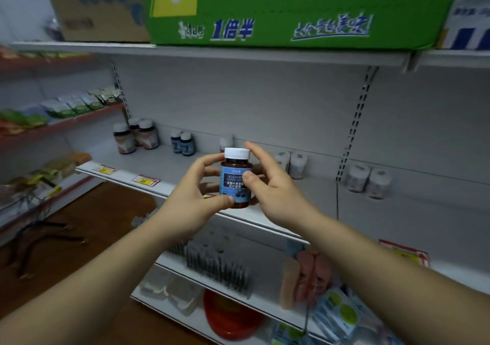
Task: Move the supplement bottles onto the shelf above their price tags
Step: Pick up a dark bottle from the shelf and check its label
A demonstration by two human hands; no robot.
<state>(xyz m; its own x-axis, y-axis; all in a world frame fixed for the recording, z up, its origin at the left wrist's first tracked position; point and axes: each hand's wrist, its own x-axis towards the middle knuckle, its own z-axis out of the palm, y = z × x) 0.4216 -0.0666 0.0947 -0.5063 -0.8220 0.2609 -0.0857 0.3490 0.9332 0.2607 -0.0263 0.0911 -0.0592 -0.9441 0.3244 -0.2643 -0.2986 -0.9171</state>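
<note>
At frame centre, my left hand (193,193) and right hand (275,185) both clamp 1 upright blue-labelled supplement bottle (235,182) between them.

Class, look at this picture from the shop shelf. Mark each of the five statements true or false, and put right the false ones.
1. The left hand and the right hand both hold the blue-labelled bottle. True.
2. The cap of that bottle is black. False: it is white.
3. A green carton sits on the top shelf. True.
4. The blue-labelled bottle stands on the middle shelf. False: it is held in the air in front of that shelf.
5. Two dark bottles stand side by side on the middle shelf. True.
</note>
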